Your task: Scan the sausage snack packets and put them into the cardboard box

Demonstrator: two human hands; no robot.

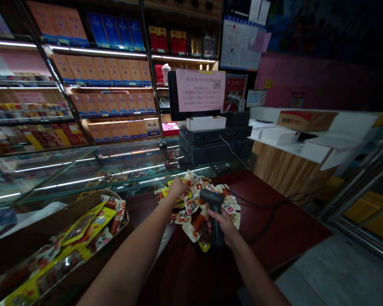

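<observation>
In the head view, a heap of vacuum-sealed snack packets (193, 207), some clear and white, some yellow, lies on the dark red table (274, 229). My left hand (178, 187) is at the heap's far left side, its fingers closed on a yellow-edged snack packet (185, 194); the fingertips are partly hidden. Wrapped around the handle of a dark handheld barcode scanner (211, 197) is my right hand (222, 222). The scanner is held upright over the heap's near right side, its head tilted toward the packets.
A cardboard box (123, 212) of more packets stands at the near left. Behind the table are a glass display counter (134, 161) and a cash drawer (210, 148) beneath a monitor with a pink notice (199, 91). A black cable (268, 206) crosses the table.
</observation>
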